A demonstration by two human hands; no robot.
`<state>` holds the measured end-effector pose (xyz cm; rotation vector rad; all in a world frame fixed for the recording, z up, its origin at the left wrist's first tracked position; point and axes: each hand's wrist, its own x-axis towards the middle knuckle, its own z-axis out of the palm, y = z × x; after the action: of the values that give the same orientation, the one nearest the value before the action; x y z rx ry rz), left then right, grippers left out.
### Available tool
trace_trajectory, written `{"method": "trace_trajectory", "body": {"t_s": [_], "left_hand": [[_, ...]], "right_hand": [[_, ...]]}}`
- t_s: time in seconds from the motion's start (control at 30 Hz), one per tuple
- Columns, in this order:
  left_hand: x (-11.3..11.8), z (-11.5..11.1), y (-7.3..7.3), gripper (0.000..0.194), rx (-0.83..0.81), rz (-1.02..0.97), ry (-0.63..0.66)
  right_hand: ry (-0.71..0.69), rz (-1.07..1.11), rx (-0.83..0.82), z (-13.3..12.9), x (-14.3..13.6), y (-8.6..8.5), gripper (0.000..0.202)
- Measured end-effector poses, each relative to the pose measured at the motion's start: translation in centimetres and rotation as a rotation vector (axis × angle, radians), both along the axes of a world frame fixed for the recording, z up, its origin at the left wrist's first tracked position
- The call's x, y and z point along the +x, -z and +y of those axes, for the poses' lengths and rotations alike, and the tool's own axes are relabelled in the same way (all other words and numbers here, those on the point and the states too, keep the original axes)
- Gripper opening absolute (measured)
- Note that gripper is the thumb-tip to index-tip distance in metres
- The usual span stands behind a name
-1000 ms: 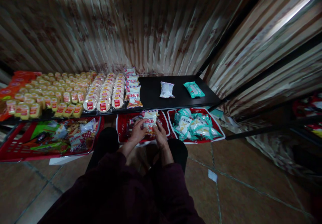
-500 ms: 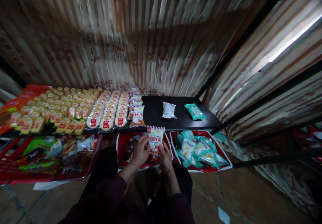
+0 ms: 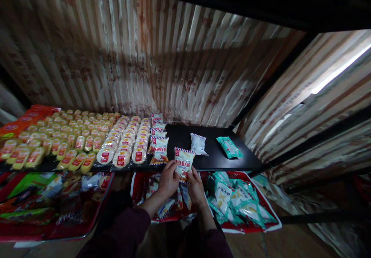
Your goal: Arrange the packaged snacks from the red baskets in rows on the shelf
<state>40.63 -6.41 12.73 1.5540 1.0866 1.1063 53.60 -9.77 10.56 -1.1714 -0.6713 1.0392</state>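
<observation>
Head view: left hand (image 3: 169,180) and right hand (image 3: 196,186), both pinching snack packet (image 3: 184,161), have raised it against black shelf (image 3: 179,134) front edge, by sight.

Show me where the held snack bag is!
In the middle of the head view, the snack bag is between the left hand and right hand, below and left of the white packet on the black shelf.

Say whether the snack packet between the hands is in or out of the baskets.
Out: left hand and right hand hold the packet above the middle basket; its top overlaps the shelf in view.
</observation>
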Motion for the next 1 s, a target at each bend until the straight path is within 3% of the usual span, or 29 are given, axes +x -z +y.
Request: {"method": "trace_trajectory", "body": {"t_s": [0.2, 0.5, 0.67, 0.77, 1.0], "left_hand": [[1.6, 4.6, -1.7, 0.049, 0.032, 0.036, -0.048], [3.4, 9.7, -3.4, 0.051, -0.025, 0.042, -0.102], [4.8, 11.7, -4.6, 0.055, -0.061, 0.353, -0.097], [5.8, 13.1, -5.3, 0.057, -0.08, 0.426, -0.107], [7.7, 17.2, -4.9, 0.058, -0.103, 0.499, -0.175]], "right_hand": [[0.017, 0.082, 0.018, 5.4, 1.0, -1.3, 0.056], [-0.031, 0.071, 0.053, 12.6, 1.9, -1.4, 0.054], [-0.065, 0.068, 0.056, 16.1, 2.7, -1.1, 0.051], [-0.043, 0.042, 0.05, 18.3, 3.3, -0.7, 0.05], [-0.092, -0.046, 0.05, 23.1, 4.3, -0.1, 0.051]]}}
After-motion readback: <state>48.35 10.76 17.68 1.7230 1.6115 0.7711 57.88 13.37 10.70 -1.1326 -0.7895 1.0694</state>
